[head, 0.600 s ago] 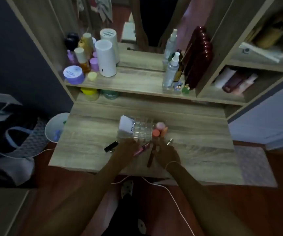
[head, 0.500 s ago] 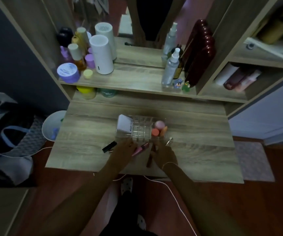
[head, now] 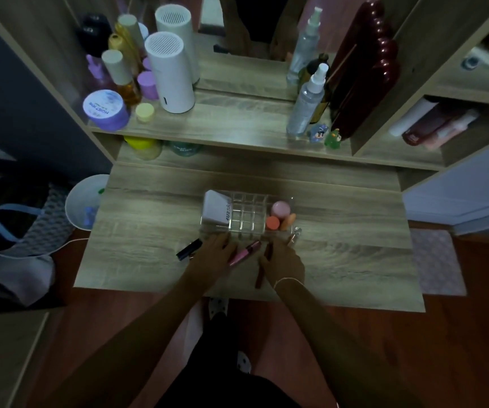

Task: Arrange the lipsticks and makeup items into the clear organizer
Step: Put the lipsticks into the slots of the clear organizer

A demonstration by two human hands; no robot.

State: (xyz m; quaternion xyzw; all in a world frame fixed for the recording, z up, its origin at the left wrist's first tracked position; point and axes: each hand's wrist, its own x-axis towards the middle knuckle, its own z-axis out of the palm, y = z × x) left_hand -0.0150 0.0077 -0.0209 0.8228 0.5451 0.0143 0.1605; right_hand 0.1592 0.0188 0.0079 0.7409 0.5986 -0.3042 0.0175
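The clear organizer (head: 249, 214) stands mid-desk. A white tube (head: 216, 209) fills its left end; a pink round item (head: 280, 209) and two orange items (head: 272, 222) sit at its right end. The middle cells look empty. My left hand (head: 215, 253) lies at the organizer's front edge, closed over the lower end of a pink lip gloss (head: 247, 251). My right hand (head: 284, 262) is beside it, over a dark red lipstick (head: 260, 276); its grip is hidden. A black lipstick (head: 189, 249) lies left of my left hand. A small clear-capped item (head: 295, 234) is at my right fingertips.
The shelf above carries a white cylinder (head: 170, 75), a purple jar (head: 105, 108), bottles, a spray bottle (head: 306, 104) and a dark red case (head: 363, 69). A white bin (head: 84, 201) and bags stand left of the desk. A white cable (head: 69, 242) hangs off the desk's left front.
Both hands stay at the organizer's front edge with the pink lip gloss between them. Only the head view has shifted slightly.
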